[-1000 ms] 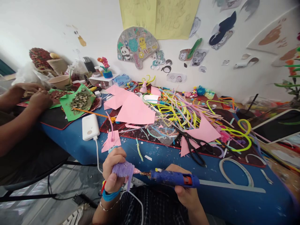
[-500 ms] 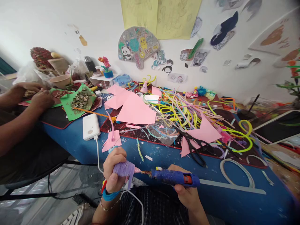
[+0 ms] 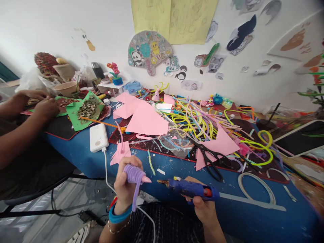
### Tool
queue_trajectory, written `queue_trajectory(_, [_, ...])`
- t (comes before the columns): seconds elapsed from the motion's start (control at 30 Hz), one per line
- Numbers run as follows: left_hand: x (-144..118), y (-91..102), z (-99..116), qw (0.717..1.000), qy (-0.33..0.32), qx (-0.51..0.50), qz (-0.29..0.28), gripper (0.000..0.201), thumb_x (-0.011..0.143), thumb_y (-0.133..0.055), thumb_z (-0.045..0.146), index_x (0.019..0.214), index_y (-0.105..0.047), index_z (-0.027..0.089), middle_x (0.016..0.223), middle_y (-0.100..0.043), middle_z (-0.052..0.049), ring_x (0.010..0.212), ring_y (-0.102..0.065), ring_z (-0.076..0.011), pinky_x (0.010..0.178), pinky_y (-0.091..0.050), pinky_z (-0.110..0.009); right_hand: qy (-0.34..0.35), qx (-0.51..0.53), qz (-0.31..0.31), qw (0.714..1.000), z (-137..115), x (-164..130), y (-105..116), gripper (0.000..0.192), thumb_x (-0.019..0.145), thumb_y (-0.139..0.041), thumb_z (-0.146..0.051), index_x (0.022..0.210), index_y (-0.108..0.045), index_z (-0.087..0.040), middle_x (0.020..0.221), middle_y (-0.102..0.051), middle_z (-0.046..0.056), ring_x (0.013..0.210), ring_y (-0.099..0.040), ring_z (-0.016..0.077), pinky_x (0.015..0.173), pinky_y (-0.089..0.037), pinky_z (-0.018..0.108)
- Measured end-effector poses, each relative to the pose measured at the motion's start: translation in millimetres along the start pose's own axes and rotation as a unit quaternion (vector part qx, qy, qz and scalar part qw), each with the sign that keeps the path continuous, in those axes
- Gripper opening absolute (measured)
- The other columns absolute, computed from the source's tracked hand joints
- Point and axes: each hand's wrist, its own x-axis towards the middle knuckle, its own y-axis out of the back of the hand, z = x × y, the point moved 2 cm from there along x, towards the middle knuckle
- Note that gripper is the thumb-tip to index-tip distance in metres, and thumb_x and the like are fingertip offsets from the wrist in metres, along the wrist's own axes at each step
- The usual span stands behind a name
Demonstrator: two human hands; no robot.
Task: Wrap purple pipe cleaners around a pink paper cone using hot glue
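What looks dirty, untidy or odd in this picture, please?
The glue gun in the right hand has a dark, crusted nozzle, perhaps from old glue. Farther back, the scissors lie with handles spread, partly over cut pink paper. Small scraps litter the blue cloth.

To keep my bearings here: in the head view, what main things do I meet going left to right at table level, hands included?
A co-worker's hand, white power bank, left hand with the purple-wrapped cone, blue glue gun in the right hand, pale ring, dark-screened tablet.
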Motion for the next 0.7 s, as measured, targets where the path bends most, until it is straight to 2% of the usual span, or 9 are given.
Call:
queue_trajectory(0.03, [-2, -4.0, -3, 0.996, 0.08, -0.031, -0.014, 0.031, 0.085, -0.065, 0.05, 0.08, -0.067, 0.019, 0.066, -0.059, -0.001, 0.049, -0.049, -0.0136, 0.046, -0.034, -0.026, 0.007, 0.001, 0.013, 1.0, 1, 0, 1, 0.05, 0.092, -0.061, -0.066, 0.071, -0.064, -0.022, 0.065, -0.053, 0.0, 0.056, -0.048, 0.0158, 0.052, -0.038, 0.029])
queue_trajectory(0.1, [-8, -12.6, -8, 0.971, 0.224, -0.075, -0.039, 0.03, 0.089, -0.064, 0.048, 0.084, -0.065, 0.018, 0.07, -0.061, 0.001, 0.042, -0.045, -0.0086, 0.044, -0.031, -0.023, 0.017, -0.001, 0.036, 0.999, 3, -1, 1, 0.052, 0.092, -0.059, -0.069, 0.071, -0.065, -0.022, 0.063, -0.054, 0.0, 0.054, -0.049, 0.0162, 0.051, -0.039, 0.03])
queue_trajectory(0.17, [-16, -19.8, -13, 0.944, 0.31, -0.104, -0.051, 0.028, 0.093, -0.061, 0.046, 0.088, -0.061, 0.019, 0.068, -0.06, 0.003, 0.037, -0.041, -0.0052, 0.044, -0.029, -0.02, 0.026, -0.002, 0.055, 0.998, 2, -1, 1, 0.054, 0.092, -0.057, -0.071, 0.069, -0.064, -0.022, 0.061, -0.053, 0.0, 0.053, -0.049, 0.0163, 0.05, -0.04, 0.03])
queue_trajectory(0.3, [-27, -27.5, -20, 0.923, 0.346, -0.152, -0.069, 0.032, 0.099, -0.056, 0.048, 0.087, -0.059, 0.019, 0.066, -0.057, 0.006, 0.033, -0.041, -0.0028, 0.042, -0.031, -0.018, 0.042, -0.015, 0.097, 0.994, 0, -2, 0, 0.053, 0.094, -0.056, -0.069, 0.071, -0.066, -0.022, 0.06, -0.055, 0.0, 0.052, -0.051, 0.0162, 0.05, -0.042, 0.029])
queue_trajectory(0.43, [-32, -30.2, -22, 0.911, 0.366, -0.173, -0.075, 0.032, 0.1, -0.053, 0.048, 0.092, -0.062, 0.018, 0.068, -0.058, 0.006, 0.032, -0.041, -0.0019, 0.041, -0.032, -0.018, 0.047, -0.035, 0.109, 0.992, 4, -5, 1, 0.05, 0.095, -0.057, -0.065, 0.074, -0.067, -0.021, 0.063, -0.057, 0.0, 0.053, -0.051, 0.0157, 0.05, -0.041, 0.029])
queue_trajectory(0.6, [-33, -36.1, -20, 0.881, 0.423, -0.195, -0.079, 0.039, 0.102, -0.048, 0.043, 0.075, -0.057, 0.017, 0.063, -0.054, 0.006, 0.03, -0.037, -0.0011, 0.04, -0.03, -0.018, 0.049, -0.061, 0.113, 0.991, 10, -7, 3, 0.046, 0.096, -0.059, -0.062, 0.076, -0.066, -0.021, 0.065, -0.056, 0.0, 0.055, -0.05, 0.0154, 0.053, -0.04, 0.029])
queue_trajectory(0.7, [-35, -38.0, -21, 0.871, 0.444, -0.195, -0.079, 0.045, 0.103, -0.043, 0.045, 0.071, -0.056, 0.016, 0.063, -0.053, 0.005, 0.031, -0.036, -0.0009, 0.042, -0.031, -0.019, 0.052, -0.072, 0.108, 0.99, 9, -6, 3, 0.044, 0.096, -0.06, -0.061, 0.08, -0.067, -0.021, 0.067, -0.056, 0.0, 0.056, -0.05, 0.0155, 0.054, -0.042, 0.029])
